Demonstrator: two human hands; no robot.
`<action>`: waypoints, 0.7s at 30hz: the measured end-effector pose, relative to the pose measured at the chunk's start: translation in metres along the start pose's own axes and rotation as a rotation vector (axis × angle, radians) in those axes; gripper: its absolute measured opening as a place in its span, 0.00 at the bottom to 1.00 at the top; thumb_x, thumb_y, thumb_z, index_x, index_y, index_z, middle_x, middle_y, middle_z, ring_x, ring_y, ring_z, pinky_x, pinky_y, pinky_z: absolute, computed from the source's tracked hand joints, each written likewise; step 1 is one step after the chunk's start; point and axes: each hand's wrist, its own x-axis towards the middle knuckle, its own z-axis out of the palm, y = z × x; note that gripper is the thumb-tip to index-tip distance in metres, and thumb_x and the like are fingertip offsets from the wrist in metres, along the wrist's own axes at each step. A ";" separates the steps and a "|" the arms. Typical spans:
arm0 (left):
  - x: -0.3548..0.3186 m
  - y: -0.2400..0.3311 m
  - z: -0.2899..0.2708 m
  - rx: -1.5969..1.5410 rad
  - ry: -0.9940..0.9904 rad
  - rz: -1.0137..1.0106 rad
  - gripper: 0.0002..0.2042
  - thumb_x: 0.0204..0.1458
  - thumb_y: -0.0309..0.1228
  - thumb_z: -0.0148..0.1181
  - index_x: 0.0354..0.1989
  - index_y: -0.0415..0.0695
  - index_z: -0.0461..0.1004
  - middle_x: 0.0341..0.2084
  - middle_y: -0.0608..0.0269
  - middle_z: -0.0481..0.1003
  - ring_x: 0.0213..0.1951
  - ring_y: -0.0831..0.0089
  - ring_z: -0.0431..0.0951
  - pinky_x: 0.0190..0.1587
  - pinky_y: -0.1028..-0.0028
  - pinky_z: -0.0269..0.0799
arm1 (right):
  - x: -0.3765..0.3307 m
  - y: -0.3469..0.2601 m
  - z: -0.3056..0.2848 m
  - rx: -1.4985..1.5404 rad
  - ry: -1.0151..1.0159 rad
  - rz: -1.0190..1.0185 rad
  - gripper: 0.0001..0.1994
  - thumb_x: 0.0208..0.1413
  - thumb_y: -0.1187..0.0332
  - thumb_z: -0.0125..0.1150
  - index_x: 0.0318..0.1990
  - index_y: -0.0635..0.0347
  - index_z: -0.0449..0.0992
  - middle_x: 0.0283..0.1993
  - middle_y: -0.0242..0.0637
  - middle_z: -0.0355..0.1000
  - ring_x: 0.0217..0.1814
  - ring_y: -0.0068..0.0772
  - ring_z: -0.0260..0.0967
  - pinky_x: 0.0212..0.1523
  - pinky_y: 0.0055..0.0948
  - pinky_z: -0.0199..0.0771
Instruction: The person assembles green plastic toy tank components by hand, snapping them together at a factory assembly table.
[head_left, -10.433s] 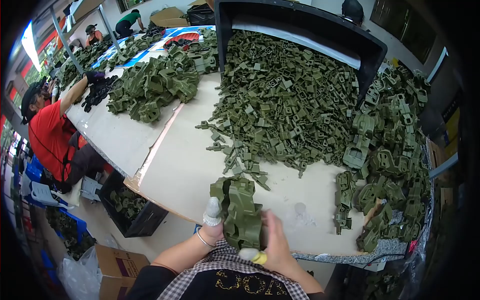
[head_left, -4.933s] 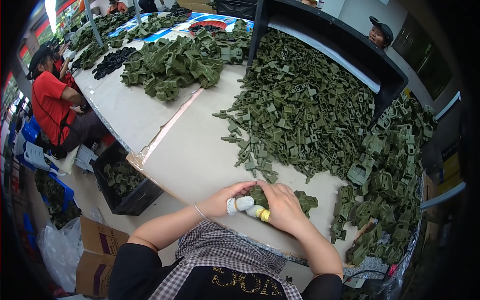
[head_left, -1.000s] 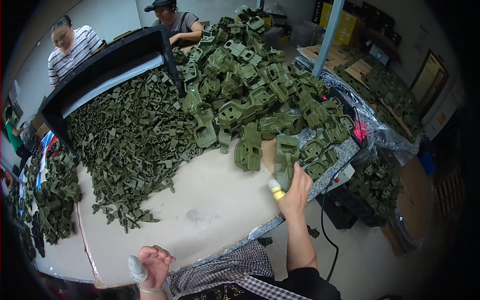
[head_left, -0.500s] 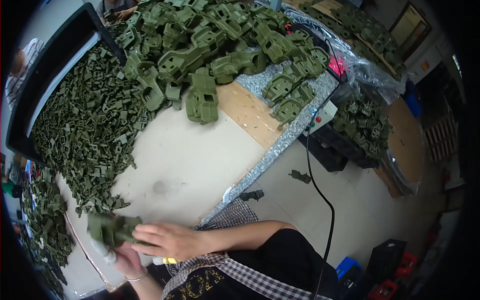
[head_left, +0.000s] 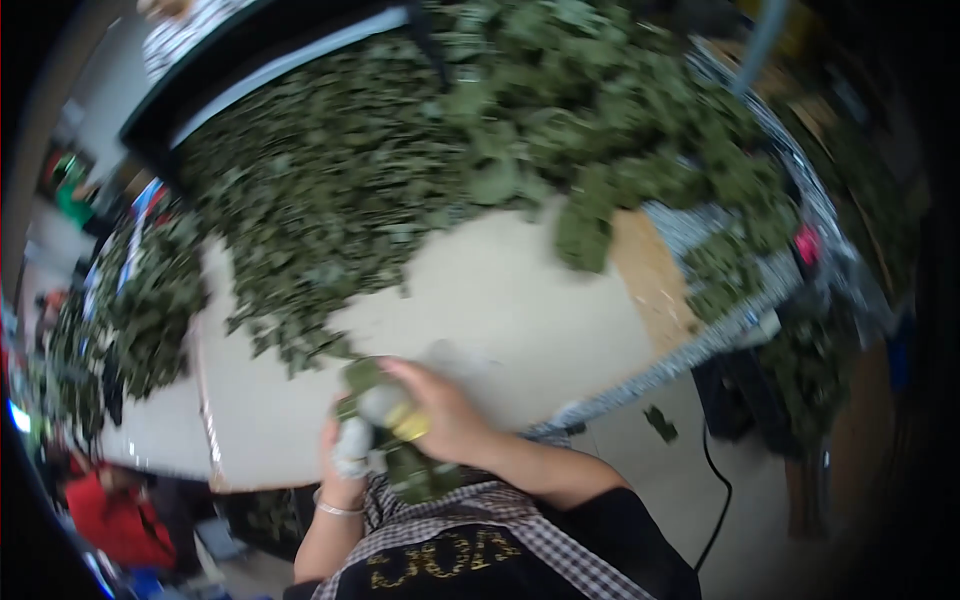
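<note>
Close to my body, at the table's near edge, both my hands are closed round an olive-green moulded plastic part [head_left: 415, 478]. My left hand [head_left: 338, 462], with a bracelet on its wrist, grips the part from the left, with a whitish cover on a finger. My right hand [head_left: 447, 412] holds it from the right, and a white and yellow cover shows on a digit over the part. Motion blur hides the part's detail, and the fingers cover some of it. Beyond my hands lies a wide heap of small green plastic pieces [head_left: 300, 190].
Larger green moulded parts [head_left: 640, 110] are piled at the back right, one single part [head_left: 583, 232] at their edge. A black frame [head_left: 270, 60] borders the small-piece heap. Another green pile [head_left: 150, 310] lies left. A loose piece [head_left: 660, 423] and a black cable [head_left: 722, 490] are on the right.
My view has swung left, so the table appears shifted right. My hands have brought the plastic part in nearer my body, and the part now hangs lower between them.
</note>
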 end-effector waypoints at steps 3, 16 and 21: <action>-0.005 0.007 0.020 0.191 -0.066 -0.016 0.23 0.50 0.34 0.55 0.54 0.38 0.60 0.47 0.61 0.67 0.48 0.74 0.66 0.51 0.73 0.61 | -0.002 0.010 0.000 0.025 -0.110 0.198 0.25 0.46 0.75 0.56 0.54 0.63 0.59 0.52 0.49 0.64 0.54 0.41 0.63 0.51 0.30 0.64; -0.011 0.017 0.007 0.097 -0.148 0.251 0.26 0.47 0.26 0.58 0.55 0.39 0.56 0.46 0.58 0.67 0.49 0.73 0.66 0.50 0.73 0.63 | 0.032 -0.043 -0.014 -0.344 -0.297 0.048 0.23 0.42 0.73 0.61 0.48 0.67 0.64 0.42 0.43 0.68 0.44 0.35 0.68 0.44 0.28 0.67; 0.001 0.028 -0.071 -0.307 0.292 0.147 0.21 0.53 0.45 0.47 0.46 0.40 0.66 0.36 0.59 0.72 0.39 0.70 0.73 0.45 0.70 0.68 | 0.072 -0.047 -0.091 -0.770 0.232 0.065 0.20 0.41 0.78 0.55 0.47 0.68 0.64 0.42 0.47 0.65 0.43 0.44 0.65 0.46 0.31 0.65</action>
